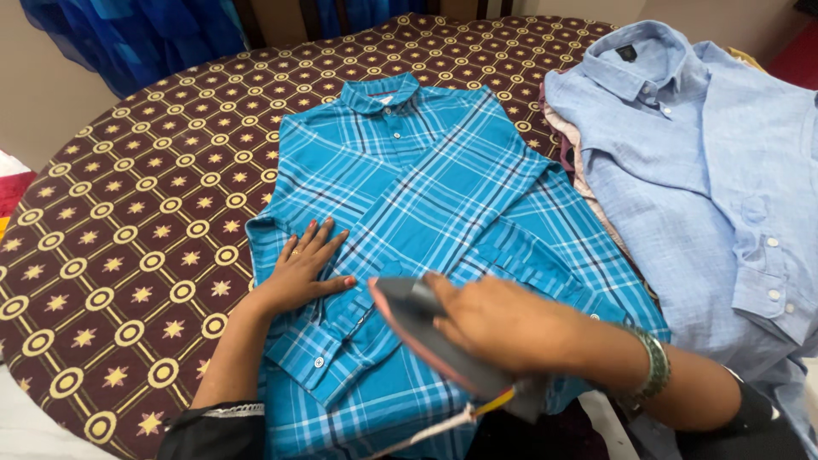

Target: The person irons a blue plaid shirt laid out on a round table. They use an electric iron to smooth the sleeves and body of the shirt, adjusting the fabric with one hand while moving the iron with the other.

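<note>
The right hand [503, 324] is clamped around the handle of a grey clothes iron [434, 336], pressing a blue plaid cotton shirt [426, 187]. The left hand [300, 271] lies flat, fingers spread, on that shirt's sleeve. The shirt lies buttoned on a maroon star-patterned cloth [128, 238], beside a pale blue linen shirt [699, 170].

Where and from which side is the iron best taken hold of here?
By its handle along the top, coming from above and behind, as the right hand does: the iron lies sole-down on the plaid shirt, nose pointing away toward the left hand, cord trailing from the rear. The sole is likely hot, so the top is the only safe grip.
</note>
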